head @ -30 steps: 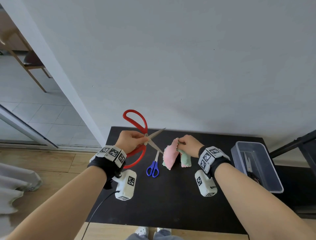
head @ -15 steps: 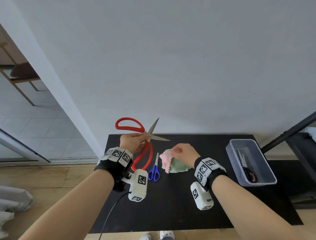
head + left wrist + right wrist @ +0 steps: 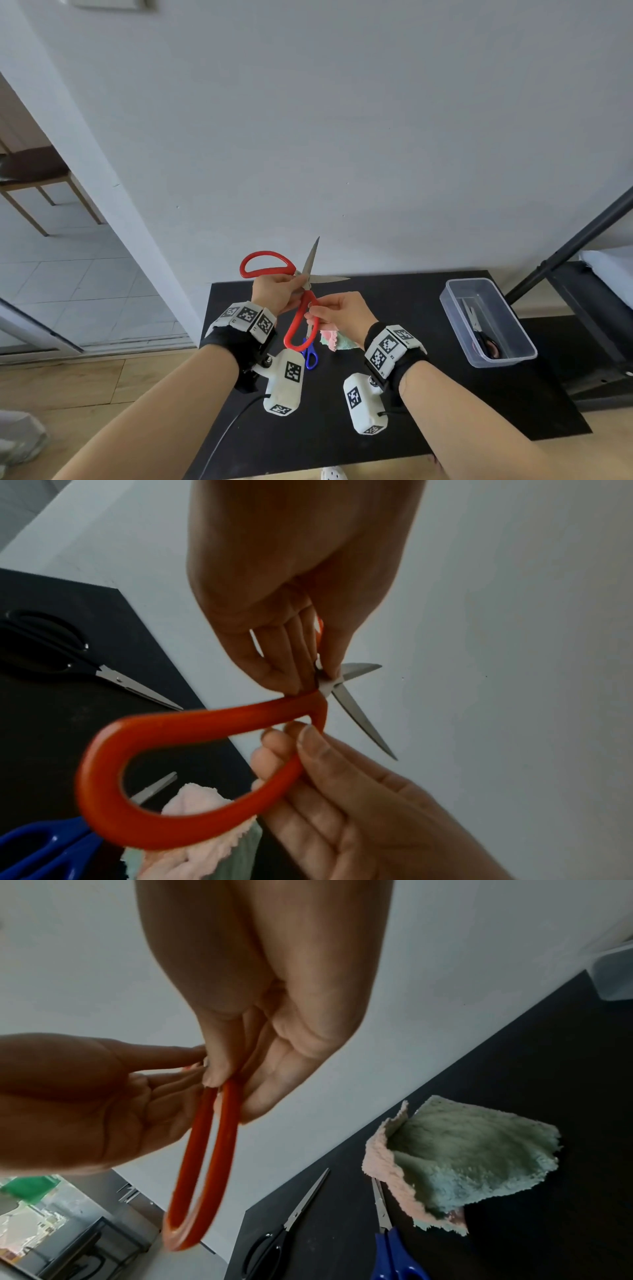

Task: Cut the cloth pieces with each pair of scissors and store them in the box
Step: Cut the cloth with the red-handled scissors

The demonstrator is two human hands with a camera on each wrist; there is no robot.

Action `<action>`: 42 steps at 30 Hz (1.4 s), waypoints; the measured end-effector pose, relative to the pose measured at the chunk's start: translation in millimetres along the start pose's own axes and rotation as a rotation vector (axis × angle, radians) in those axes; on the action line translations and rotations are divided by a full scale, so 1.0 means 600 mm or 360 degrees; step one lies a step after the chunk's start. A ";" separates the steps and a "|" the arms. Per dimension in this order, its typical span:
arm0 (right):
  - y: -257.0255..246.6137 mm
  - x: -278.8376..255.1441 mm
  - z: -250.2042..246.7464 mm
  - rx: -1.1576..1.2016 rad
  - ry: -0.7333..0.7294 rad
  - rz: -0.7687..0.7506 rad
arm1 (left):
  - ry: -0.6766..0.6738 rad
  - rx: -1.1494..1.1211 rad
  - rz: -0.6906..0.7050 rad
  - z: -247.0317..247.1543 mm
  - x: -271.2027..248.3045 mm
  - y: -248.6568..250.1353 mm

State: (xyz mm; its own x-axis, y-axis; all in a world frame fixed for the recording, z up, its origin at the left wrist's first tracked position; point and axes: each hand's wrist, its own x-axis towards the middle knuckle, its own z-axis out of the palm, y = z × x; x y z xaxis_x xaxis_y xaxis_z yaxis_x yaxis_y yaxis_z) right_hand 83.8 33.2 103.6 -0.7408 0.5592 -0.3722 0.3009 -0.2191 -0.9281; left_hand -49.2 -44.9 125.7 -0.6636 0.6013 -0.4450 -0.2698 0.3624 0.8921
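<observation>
The red-handled scissors [image 3: 302, 320] are held in the air above the black table [image 3: 428, 394], blades spread apart. My left hand [image 3: 297, 285] pinches them at the pivot [image 3: 322, 681]. My right hand [image 3: 315, 312] pinches the lower handle loop [image 3: 219, 1150] between thumb and fingers. The pink and green cloth pieces [image 3: 335, 342] [image 3: 462, 1161] lie folded on the table below my right hand, with no hand on them. Blue scissors [image 3: 310, 357] [image 3: 394, 1250] and black scissors [image 3: 82, 661] [image 3: 274, 1240] lie on the table to the left of the cloth.
A clear plastic box [image 3: 513, 335] stands at the table's right, with another pair of scissors [image 3: 478, 329] inside. The white wall runs just behind the table. A dark metal frame [image 3: 575, 246] stands at the far right.
My right hand let go of the cloth, which now lies on the table, and rose to the lower red handle. The left hand turned the scissors so one blade points up.
</observation>
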 end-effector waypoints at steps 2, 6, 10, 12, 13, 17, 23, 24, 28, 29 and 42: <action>-0.001 -0.001 0.004 -0.0094 0.0025 -0.0004 | -0.0029 0.0029 0.0029 -0.003 -0.005 -0.003; 0.003 -0.002 0.000 -0.0234 0.0111 0.0006 | 0.0039 0.0250 0.0072 -0.024 -0.005 -0.001; 0.003 -0.010 -0.013 -0.0363 0.0097 0.0036 | 0.0406 0.0650 0.0410 -0.064 0.005 0.002; 0.002 -0.014 -0.017 -0.0362 0.0090 0.0064 | 0.0431 0.0918 0.0510 -0.079 0.006 0.002; 0.002 -0.016 -0.019 -0.0354 0.0097 0.0071 | 0.0369 0.1036 0.0531 -0.083 0.010 -0.002; 0.000 -0.029 -0.021 -0.0285 0.0127 0.0112 | 0.0187 0.1158 0.0553 -0.082 0.015 -0.023; -0.003 -0.044 -0.028 -0.0318 0.0153 0.0108 | 0.0076 0.1041 0.0526 -0.077 0.013 -0.036; -0.003 -0.047 -0.028 -0.0286 0.0170 0.0096 | 0.0060 0.1005 0.0518 -0.078 0.014 -0.039; -0.005 -0.052 -0.029 -0.0143 0.0249 0.0078 | -0.0139 0.0806 0.0430 -0.077 0.005 -0.052; -0.006 -0.053 -0.028 -0.0140 0.0256 0.0078 | -0.0183 0.0753 0.0391 -0.076 0.003 -0.056; 0.024 -0.068 -0.019 -0.0155 0.0258 0.0141 | -0.0477 0.0596 0.0142 -0.084 -0.042 -0.065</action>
State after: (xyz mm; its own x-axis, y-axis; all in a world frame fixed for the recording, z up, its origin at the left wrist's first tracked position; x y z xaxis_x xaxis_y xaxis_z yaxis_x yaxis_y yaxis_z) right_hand 125.1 16.1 105.8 -0.6048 0.6642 -0.4394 0.4231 -0.1995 -0.8839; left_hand -57.2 -110.4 105.9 -0.4277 0.8005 -0.4199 0.0853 0.4982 0.8629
